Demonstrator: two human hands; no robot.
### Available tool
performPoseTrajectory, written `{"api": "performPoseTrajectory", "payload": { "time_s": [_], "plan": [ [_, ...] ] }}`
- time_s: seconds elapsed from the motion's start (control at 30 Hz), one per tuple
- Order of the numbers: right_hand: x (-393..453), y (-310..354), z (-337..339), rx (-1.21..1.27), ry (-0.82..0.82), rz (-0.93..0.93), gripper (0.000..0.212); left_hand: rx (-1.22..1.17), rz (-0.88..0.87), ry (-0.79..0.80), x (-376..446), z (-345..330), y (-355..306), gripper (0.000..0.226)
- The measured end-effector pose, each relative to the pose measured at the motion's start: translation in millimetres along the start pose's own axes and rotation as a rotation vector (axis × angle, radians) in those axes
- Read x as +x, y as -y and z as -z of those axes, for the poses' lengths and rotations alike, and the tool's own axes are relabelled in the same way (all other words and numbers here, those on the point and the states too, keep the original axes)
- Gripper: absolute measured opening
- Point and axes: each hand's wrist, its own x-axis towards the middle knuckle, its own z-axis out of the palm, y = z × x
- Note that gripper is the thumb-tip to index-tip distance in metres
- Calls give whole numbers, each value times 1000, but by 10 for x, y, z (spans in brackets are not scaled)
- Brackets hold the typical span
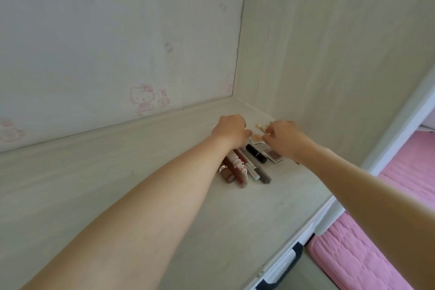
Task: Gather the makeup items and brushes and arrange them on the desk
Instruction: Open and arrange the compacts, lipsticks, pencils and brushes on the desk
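Several makeup items lie side by side near the desk's (117,183) back right corner: lip gloss tubes (237,169), a grey pencil (262,173), a black lipstick (256,153) and a small blush pan (273,155). My left hand (231,128) hovers over the far ends of the tubes with fingers curled down; what it holds is hidden. My right hand (286,135) pinches a thin pale brush (264,128) whose light tip points left. A peach compact (256,138) shows between the two hands.
A back wall with pink cartoon stickers (148,97) and a side wall (329,54) close in the corner. The desk's front edge (306,238) runs diagonally at right, with a pink mattress (364,254) below it.
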Motion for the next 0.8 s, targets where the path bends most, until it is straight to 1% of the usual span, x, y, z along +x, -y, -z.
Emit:
{"api": "performPoseTrajectory", "payload": {
  "time_s": [0.07,0.13,0.2,0.27,0.3,0.4,0.47,0.53,0.63,0.73,0.8],
  "plan": [
    [86,1,-61,-16,-5,-6,33,99,10,84,106,-52,-39,46],
    [138,1,-111,-88,-3,0,39,129,24,139,188,-104,-59,50],
    [162,8,-152,-136,-2,20,46,112,28,139,227,-139,-66,46],
    [169,15,-188,-146,14,-3,50,83,31,120,232,-154,-72,42],
    [163,21,-199,-127,26,-26,48,71,34,111,232,-157,-77,40],
    [134,54,-199,-37,48,-110,33,13,35,74,198,-148,-90,38],
    [87,100,-172,-28,19,-131,35,-90,29,38,156,-140,-91,31],
    [48,136,-151,7,-18,-160,27,-279,27,-14,98,-135,-90,21],
    [1,164,-126,180,-73,-205,20,-518,18,-104,1,-67,-85,14],
    [-87,239,-47,344,-154,-155,26,-685,41,-160,-132,94,-60,14],
    [-169,315,8,439,-205,-91,33,-812,69,-155,-243,224,-22,14]
  ]
}}
